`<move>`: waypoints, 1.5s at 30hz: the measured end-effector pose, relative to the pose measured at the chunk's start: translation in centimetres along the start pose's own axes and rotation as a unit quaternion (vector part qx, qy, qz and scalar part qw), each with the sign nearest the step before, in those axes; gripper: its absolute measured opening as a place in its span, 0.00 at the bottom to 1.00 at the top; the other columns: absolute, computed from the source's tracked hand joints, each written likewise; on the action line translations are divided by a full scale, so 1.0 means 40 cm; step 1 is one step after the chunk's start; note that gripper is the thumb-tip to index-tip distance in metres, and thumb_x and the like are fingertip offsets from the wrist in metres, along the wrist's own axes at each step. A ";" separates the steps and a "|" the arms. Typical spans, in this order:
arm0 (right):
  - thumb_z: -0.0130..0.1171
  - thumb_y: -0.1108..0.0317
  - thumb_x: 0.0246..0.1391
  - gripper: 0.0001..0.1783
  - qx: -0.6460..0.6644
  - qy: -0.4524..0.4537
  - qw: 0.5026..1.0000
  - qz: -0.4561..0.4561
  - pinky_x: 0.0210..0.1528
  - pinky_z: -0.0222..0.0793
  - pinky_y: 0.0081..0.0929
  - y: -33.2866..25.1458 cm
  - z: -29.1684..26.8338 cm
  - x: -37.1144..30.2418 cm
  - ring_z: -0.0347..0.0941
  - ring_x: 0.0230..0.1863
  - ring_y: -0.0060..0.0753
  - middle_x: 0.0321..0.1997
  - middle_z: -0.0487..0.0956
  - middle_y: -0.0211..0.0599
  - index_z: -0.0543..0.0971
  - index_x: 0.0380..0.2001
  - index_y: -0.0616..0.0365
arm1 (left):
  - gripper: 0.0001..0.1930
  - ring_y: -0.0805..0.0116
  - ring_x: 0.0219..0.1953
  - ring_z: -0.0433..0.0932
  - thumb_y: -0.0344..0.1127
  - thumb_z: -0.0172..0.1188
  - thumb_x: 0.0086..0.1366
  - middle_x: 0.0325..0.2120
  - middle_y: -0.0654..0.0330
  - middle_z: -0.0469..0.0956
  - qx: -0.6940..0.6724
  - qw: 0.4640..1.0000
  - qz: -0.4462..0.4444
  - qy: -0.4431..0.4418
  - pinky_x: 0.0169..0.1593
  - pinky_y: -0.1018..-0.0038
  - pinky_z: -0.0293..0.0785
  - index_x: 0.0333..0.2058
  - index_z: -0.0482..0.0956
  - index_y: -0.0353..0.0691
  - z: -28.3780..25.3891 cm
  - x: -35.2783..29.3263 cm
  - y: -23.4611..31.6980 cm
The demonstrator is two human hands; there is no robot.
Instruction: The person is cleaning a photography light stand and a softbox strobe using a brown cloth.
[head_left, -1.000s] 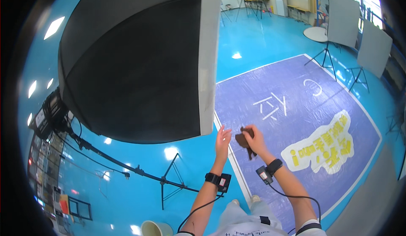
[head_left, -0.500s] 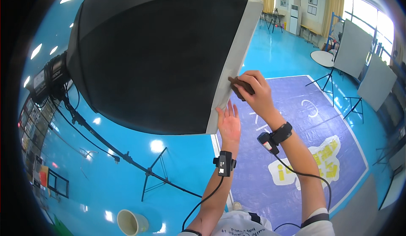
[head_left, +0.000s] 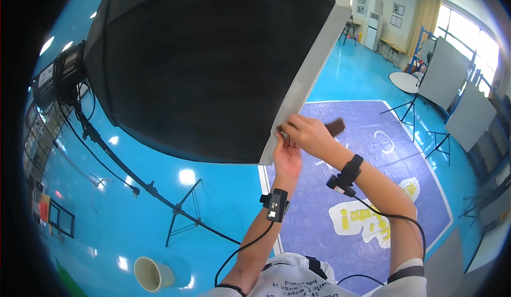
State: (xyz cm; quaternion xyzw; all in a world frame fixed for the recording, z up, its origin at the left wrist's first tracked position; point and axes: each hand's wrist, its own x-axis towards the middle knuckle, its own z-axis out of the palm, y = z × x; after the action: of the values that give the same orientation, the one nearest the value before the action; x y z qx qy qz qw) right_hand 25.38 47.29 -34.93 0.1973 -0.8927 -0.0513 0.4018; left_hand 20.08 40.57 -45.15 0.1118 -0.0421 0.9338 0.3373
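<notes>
Glossy blue floor throughout; on it a purple sheet with white edging and yellow-and-white patches. Black softbox with pale rim strip fills the upper left, mounted on a lamp head. Pale bucket on the floor at lower left. Right hand: at the rim strip near the softbox's lower corner, fingers bunched together, clamped on the brown piece. Left hand: just below, palm turned up, thumb raised beside the rim; fingertips partly hidden, cannot tell whether they grip. Brown piece: in the right hand, one end projecting beyond the knuckles, outline blurred.
</notes>
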 end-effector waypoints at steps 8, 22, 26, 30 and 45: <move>0.57 0.72 0.37 0.13 -0.042 -0.046 0.998 0.005 0.26 0.71 0.28 -0.005 0.022 -0.015 0.74 0.30 0.35 0.30 0.70 0.32 0.77 0.33 0.54 | 0.21 0.65 0.56 0.65 0.43 0.51 0.66 0.51 0.55 0.68 0.024 0.999 -0.030 0.010 0.62 0.68 0.59 0.51 0.66 0.34 0.018 0.006 -0.004; 0.57 0.72 0.36 0.17 -0.075 -0.030 0.995 0.056 0.26 0.71 0.25 0.004 -0.020 0.015 0.74 0.30 0.32 0.29 0.70 0.29 0.77 0.35 0.53 | 0.16 0.64 0.53 0.68 0.39 0.49 0.67 0.47 0.55 0.71 -0.008 0.999 -0.023 0.021 0.60 0.68 0.64 0.49 0.68 0.37 0.019 0.004 0.012; 0.58 0.70 0.36 0.15 -0.086 0.053 0.979 0.180 0.26 0.72 0.28 0.034 -0.035 0.030 0.73 0.31 0.34 0.30 0.71 0.30 0.77 0.34 0.53 | 0.17 0.63 0.54 0.68 0.42 0.47 0.68 0.49 0.55 0.70 -0.044 0.998 -0.025 0.039 0.59 0.67 0.63 0.50 0.68 0.37 0.025 0.002 -0.011; 0.58 0.70 0.35 0.11 -0.079 -0.035 0.996 0.019 0.24 0.70 0.27 -0.005 0.006 0.029 0.73 0.28 0.32 0.27 0.70 0.30 0.76 0.29 0.54 | 0.21 0.61 0.54 0.67 0.44 0.43 0.67 0.51 0.53 0.69 -0.089 0.993 -0.071 -0.022 0.59 0.65 0.61 0.52 0.67 0.35 -0.029 0.002 0.016; 0.57 0.69 0.35 0.10 -0.149 -0.102 0.981 0.065 0.27 0.70 0.25 -0.083 0.073 0.008 0.73 0.32 0.29 0.28 0.71 0.29 0.76 0.27 0.55 | 0.26 0.63 0.56 0.65 0.52 0.44 0.63 0.53 0.57 0.67 -0.018 0.996 -0.064 0.055 0.59 0.63 0.59 0.54 0.65 0.42 0.009 -0.046 0.016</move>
State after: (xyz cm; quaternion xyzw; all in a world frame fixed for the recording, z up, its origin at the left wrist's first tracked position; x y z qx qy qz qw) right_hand 24.06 43.91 -37.50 0.0702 -0.9224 -0.1773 0.3358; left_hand 21.12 38.87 -45.26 0.0571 -0.0327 0.9140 0.4004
